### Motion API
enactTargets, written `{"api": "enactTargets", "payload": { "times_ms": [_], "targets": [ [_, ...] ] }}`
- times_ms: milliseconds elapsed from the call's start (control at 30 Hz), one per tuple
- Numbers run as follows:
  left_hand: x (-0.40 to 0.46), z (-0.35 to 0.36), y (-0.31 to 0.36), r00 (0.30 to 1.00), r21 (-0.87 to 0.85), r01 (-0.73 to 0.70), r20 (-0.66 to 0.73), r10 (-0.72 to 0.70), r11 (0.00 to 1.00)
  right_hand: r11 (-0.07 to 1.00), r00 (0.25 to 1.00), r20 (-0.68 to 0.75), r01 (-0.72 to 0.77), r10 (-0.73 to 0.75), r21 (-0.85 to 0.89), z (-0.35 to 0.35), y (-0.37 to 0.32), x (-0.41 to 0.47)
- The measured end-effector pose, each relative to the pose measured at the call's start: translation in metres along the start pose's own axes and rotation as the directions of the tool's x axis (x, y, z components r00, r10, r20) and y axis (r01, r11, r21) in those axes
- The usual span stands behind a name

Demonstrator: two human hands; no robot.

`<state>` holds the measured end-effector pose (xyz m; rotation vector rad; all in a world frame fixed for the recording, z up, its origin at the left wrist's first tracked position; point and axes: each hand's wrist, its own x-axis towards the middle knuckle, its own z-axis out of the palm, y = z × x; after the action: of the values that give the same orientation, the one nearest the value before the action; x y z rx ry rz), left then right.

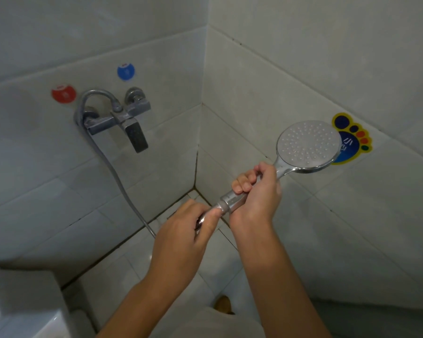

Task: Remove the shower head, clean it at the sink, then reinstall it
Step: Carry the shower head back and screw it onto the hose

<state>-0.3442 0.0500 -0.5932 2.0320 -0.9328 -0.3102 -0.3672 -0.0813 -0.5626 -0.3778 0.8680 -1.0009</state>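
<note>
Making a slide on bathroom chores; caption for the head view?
Right hand grips shower head handle; left hand holds the hose nut.

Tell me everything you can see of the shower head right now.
The shower head is chrome-looking, with a round pale face dotted with nozzles, turned toward the camera. Its handle slants down-left to a threaded end. The right hand grips the handle; the left hand pinches the hose nut at that end. Whether the joint is still screwed together cannot be told. The head is held in the air before a foot-shaped sticker.
</note>
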Motion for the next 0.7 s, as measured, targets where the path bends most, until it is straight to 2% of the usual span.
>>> {"api": "enactTargets", "payload": {
  "times_ms": [200,400,500,600,633,700],
  "targets": [
    [-0.001,-0.002,0.002,0.999,0.061,-0.038,-0.014,0.039,0.997,1.000,1.000,-0.013,0.017,-0.017,-0.013,0.000,-0.001,-0.003],
    [-0.004,0.000,-0.003,0.997,0.133,-0.042,0.073,0.032,0.990,1.000,1.000,-0.005,0.016,-0.017,-0.022,-0.001,-0.001,-0.005],
    [-0.006,-0.002,0.002,0.988,-0.101,0.058,0.149,-0.043,0.993,0.998,0.999,0.035,0.026,-0.024,-0.049,-0.001,-0.001,-0.007],
    [-0.004,-0.006,0.006,0.942,-0.343,0.271,0.286,-0.174,0.899,0.997,0.996,0.084,0.034,-0.028,-0.070,-0.001,-0.003,-0.007],
    [-0.004,-0.006,0.007,0.930,-0.383,0.308,0.316,-0.190,0.871,0.997,0.995,0.092,0.035,-0.029,-0.073,-0.001,-0.003,-0.007],
    [-0.006,-0.006,0.008,0.933,-0.398,0.294,0.316,-0.171,0.869,0.997,0.995,0.094,0.036,-0.029,-0.075,-0.001,-0.004,-0.007]
  ]
}}
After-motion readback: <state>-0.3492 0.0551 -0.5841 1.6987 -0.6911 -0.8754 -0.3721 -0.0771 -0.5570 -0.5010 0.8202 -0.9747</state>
